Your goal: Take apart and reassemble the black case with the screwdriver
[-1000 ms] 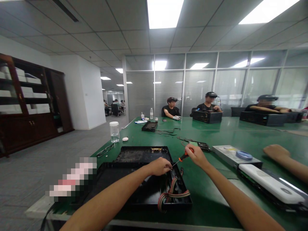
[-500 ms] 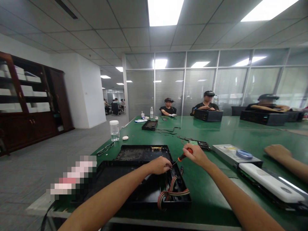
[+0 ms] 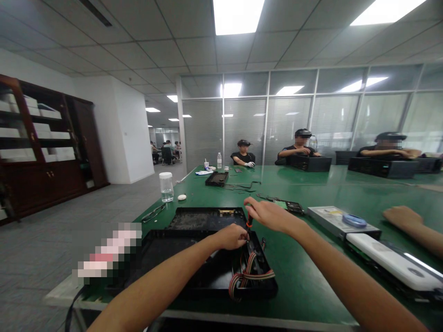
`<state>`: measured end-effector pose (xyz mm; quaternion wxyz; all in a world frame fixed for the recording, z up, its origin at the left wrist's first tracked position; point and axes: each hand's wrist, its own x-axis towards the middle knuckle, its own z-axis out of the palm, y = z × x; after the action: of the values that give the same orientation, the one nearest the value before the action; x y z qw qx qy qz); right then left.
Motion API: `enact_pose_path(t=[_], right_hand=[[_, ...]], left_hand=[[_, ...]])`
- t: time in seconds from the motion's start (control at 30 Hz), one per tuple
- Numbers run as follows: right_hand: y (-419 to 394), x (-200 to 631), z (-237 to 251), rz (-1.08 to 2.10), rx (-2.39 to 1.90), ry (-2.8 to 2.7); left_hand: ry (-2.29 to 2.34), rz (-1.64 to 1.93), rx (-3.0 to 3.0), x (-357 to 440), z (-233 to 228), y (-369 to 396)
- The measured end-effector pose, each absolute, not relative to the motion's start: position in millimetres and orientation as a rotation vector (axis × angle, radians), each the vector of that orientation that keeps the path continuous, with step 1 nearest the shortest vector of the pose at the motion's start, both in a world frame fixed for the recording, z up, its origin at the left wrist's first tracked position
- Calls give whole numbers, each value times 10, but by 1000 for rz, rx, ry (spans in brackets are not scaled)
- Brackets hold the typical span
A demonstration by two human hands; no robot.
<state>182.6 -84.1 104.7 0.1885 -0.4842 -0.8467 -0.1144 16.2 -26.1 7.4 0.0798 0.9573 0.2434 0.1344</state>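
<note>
My right hand (image 3: 266,213) grips a red and black screwdriver (image 3: 249,222) from above, its shaft nearly upright over the right side of a black metal case (image 3: 194,276). My left hand (image 3: 231,237) reaches over the case with its fingertips pinched together beside the screwdriver's tip; what they hold is hidden. A striped ribbon cable (image 3: 254,275) in red, black and white loops out over the case's near right corner. Behind the case lies a black panel (image 3: 197,218) with a brass-coloured piece on its far edge.
On the right are a metal drive (image 3: 323,216) with a blue tape roll (image 3: 354,220) on it, a white device (image 3: 391,263), and another person's arm (image 3: 415,226). A jar (image 3: 166,188) and glasses (image 3: 154,212) stand left. Co-workers sit across the green table (image 3: 290,272).
My right hand has moved left and swung the screwdriver from a slant to nearly upright. The left hand stays at the case's right side, pinched as before.
</note>
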Motion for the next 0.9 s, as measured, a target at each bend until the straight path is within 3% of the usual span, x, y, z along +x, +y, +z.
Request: enact_pose_path(t=[0.23,0.4,0.9], right_hand=[[-684,1514,1197,-462,-1775,-2223],[-724,1551,1207,-322,-1711,-2377],[-869,1625,1268,-419,-1882,-2377]], left_hand=[[754,398,2880,162,35,-228],[747,389,2888,156,45,-230],[697,381,2961,164,67,-269]])
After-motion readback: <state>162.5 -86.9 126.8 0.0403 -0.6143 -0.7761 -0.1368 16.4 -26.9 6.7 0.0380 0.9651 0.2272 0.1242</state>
